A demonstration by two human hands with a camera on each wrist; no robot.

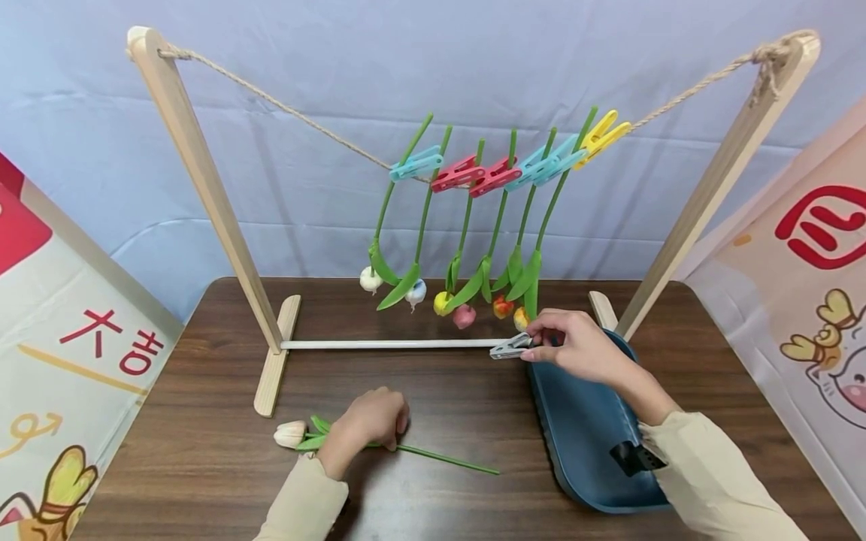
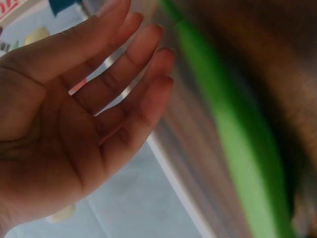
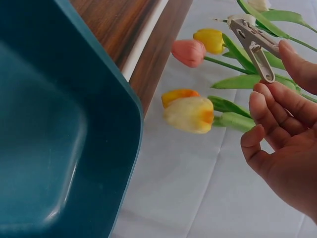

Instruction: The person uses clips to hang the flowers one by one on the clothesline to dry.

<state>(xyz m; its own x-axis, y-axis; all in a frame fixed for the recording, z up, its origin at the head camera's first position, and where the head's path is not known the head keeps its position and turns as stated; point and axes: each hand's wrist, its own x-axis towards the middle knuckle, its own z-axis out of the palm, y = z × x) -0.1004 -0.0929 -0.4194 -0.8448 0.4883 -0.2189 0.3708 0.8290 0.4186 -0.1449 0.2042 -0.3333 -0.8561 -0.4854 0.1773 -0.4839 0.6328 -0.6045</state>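
My right hand [image 1: 575, 344] pinches a grey clothespin [image 1: 507, 348] by its handles between thumb and fingers, above the far-left rim of the blue tray. The right wrist view shows this clothespin [image 3: 253, 43] with hanging tulips behind it. An artificial white tulip [image 1: 291, 433] lies on the table, blossom to the left and green stem to the right. Over its stem is my left hand [image 1: 372, 417]. In the left wrist view its fingers [image 2: 119, 84] are loosely bent with nothing between them, and a green leaf [image 2: 233, 134] passes beside them.
A wooden frame [image 1: 210, 188] carries a sagging rope [image 1: 271, 107]. Several artificial tulips hang blossom down from it by blue, red and yellow clothespins [image 1: 602, 139]. A white rod [image 1: 399, 345] joins the frame's feet. The blue tray [image 1: 551, 443] stands at the right.
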